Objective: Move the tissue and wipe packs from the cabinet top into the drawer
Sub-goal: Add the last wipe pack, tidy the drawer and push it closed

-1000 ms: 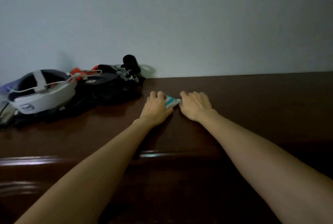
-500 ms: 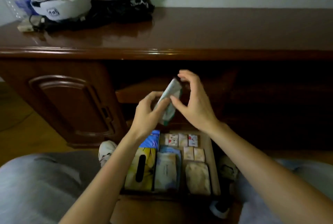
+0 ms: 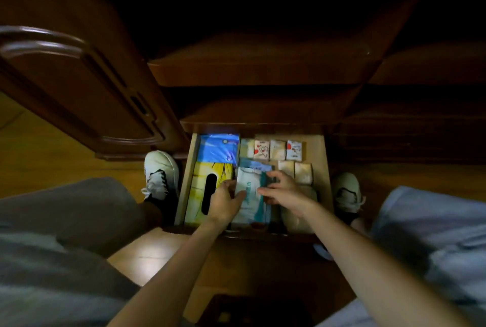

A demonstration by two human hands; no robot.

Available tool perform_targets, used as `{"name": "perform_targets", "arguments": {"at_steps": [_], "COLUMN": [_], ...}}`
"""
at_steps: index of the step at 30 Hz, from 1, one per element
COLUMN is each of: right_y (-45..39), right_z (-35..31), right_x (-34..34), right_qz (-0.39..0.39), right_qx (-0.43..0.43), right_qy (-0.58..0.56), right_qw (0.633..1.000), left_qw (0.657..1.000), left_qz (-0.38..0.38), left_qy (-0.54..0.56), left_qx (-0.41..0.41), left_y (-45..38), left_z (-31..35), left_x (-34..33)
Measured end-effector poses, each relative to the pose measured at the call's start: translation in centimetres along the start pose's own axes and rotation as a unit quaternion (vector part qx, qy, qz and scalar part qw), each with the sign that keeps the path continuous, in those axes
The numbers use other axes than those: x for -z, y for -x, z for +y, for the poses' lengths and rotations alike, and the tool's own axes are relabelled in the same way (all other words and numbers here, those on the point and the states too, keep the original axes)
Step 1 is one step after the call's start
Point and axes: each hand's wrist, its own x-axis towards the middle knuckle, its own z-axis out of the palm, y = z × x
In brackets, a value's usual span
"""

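The bottom drawer (image 3: pixel 187 176) stands pulled out between my feet. A white and teal wipe pack (image 3: pixel 251 190) lies in its middle, on top of another pack. My left hand (image 3: pixel 224 201) grips the pack's left edge, thumb on top. My right hand (image 3: pixel 285 192) pinches its right edge with curled fingers. To the left lie a yellow tissue box (image 3: pixel 201 182) with a black slot and a blue pack (image 3: pixel 219 150). Several small tissue packs (image 3: pixel 273 149) line the back, with beige packs (image 3: pixel 302 172) on the right. The cabinet top is out of view.
A closed cabinet door (image 3: pixel 79 76) stands to the left, and dark drawer fronts (image 3: pixel 263 69) rise above the open drawer. My shoes (image 3: pixel 160 176) (image 3: pixel 347 192) flank the drawer on the wooden floor (image 3: pixel 52 158). My knees fill the lower corners.
Both hands lifted the wipe pack off the cabinet top and carried it down into the open drawer. The view dropped from the cabinet top to the drawer.
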Motion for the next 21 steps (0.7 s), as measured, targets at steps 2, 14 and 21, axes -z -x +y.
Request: {"name": "perform_targets", "arguments": {"at_steps": [2,14,21], "right_y": [-1.5,-4.9,-4.2], "right_z": [0.4,-0.7,1.7], "right_x": [-0.4,6.7,7.5], "right_qz": [0.021,0.066,0.000], "right_qx": [-0.003,0.029,-0.012], "right_qy": [0.018,0.553,0.649], "right_qw": [1.000,0.830,0.761], "left_qw": [0.993,0.850,0.836], "left_qz": [0.055,-0.008,-0.064], "left_qy": [-0.095,-0.419,-0.468], "left_qx": [-0.041,-0.319,-0.280], "left_y": [-0.2,-3.6,-5.3], "left_z": [-1.2,-2.7,-3.6], "left_x": [0.1,-2.6,-3.7]}}
